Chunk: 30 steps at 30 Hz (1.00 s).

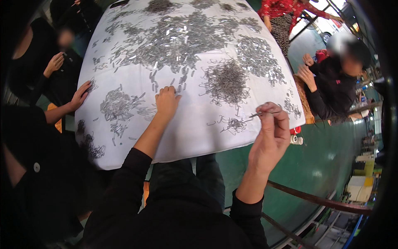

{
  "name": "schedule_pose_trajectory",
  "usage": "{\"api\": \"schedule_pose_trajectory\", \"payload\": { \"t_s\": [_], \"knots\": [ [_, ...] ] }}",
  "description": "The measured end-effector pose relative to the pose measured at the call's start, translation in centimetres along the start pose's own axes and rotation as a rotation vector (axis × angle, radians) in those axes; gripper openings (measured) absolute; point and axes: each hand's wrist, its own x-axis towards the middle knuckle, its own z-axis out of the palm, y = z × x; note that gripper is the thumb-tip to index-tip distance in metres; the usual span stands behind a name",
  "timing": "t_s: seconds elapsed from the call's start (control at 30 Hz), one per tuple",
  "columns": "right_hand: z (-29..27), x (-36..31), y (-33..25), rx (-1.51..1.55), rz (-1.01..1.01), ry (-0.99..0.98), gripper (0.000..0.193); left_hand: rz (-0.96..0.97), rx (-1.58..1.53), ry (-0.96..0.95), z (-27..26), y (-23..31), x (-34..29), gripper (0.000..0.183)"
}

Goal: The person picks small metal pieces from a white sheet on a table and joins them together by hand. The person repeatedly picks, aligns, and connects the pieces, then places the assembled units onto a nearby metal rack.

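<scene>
My left hand (167, 102) rests on the white-covered table, fingers on the cloth and thumb held apart; it seems to hold nothing. Just beyond its fingertips lie several small grey metal strips (154, 81). Raised over the near right table edge, my right hand (270, 139) pinches a thin dark metal piece (258, 114) between thumb and fingers; its exact shape is hard to make out. Beside that hand on the cloth is a small tangle of wire hooks (235, 124). A larger heap of wire hooks (227, 81) sits behind it.
Grey strips form a wide pile (176, 41) farther back, another pile (257, 58) at right and a smaller one (116, 104) at left. Co-workers sit around the table (190, 143); one's hand (81, 95) touches the left edge. Thread spools (295, 139) stand off the right edge.
</scene>
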Motion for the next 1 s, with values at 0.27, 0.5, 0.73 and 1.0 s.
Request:
{"api": "schedule_pose_trajectory", "payload": {
  "t_s": [0.27,0.5,0.73,1.0],
  "knots": [
    [0.0,-0.5,0.8,-0.147,-0.109,-0.069,0.01,0.191,0.193,-0.157,2.8,-2.4,0.5,0.015],
    [1.6,-0.9,2.4,-0.087,-0.087,-0.076,0.01,0.003,-0.604,-0.389,-4.0,1.7,4.0,0.018],
    [1.8,-0.5,2.9,-0.179,-0.138,-0.064,0.01,-0.044,-1.415,-0.308,-13.4,9.6,3.0,0.029],
    [1.0,0.6,3.0,-0.279,-0.255,-0.025,0.01,0.156,-1.209,-0.164,-18.1,15.0,1.5,0.02]
  ]
}}
